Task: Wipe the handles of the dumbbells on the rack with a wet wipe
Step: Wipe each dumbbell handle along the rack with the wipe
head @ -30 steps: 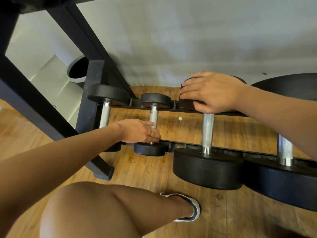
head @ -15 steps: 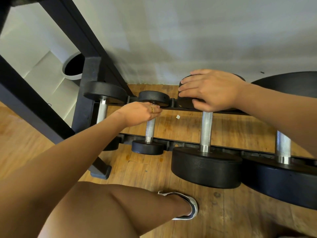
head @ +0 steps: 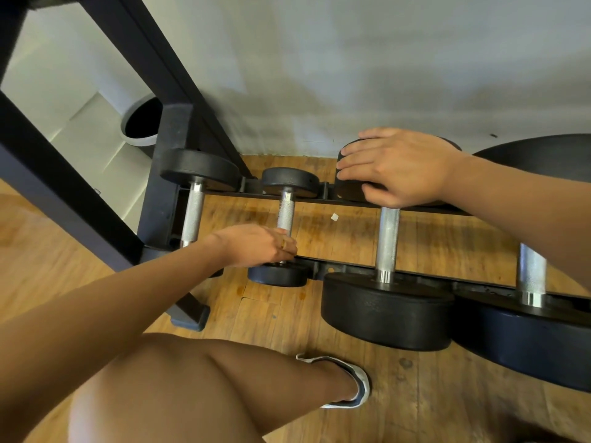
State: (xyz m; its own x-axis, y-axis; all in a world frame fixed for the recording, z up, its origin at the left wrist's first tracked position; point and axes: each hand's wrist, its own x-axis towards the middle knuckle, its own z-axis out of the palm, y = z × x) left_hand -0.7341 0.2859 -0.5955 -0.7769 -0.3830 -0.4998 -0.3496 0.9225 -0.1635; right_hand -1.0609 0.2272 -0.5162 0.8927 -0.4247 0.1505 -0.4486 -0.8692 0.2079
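Note:
A low black rack (head: 347,270) holds several black dumbbells with knurled steel handles. My left hand (head: 256,246) grips the near end of the small dumbbell's handle (head: 285,211), fingers curled round the steel just above its near head (head: 277,276). No wet wipe shows; anything under that hand is hidden. My right hand (head: 396,167) rests flat on the far head of the larger third dumbbell, whose handle (head: 387,241) is bare. The first dumbbell's handle (head: 192,215) at the left and the fourth's (head: 531,270) at the right are untouched.
Slanted black frame beams (head: 144,59) rise on the left, with a grey bin (head: 140,123) behind them. A grey wall (head: 351,75) stands right behind the rack. My bent knee (head: 192,394) and shoe (head: 351,382) are on the wooden floor in front. A small white scrap (head: 334,217) lies under the rack.
My left hand slid along the small dumbbell's handle, up to the far end half a second ago and now back down to the near end. My right hand stayed put.

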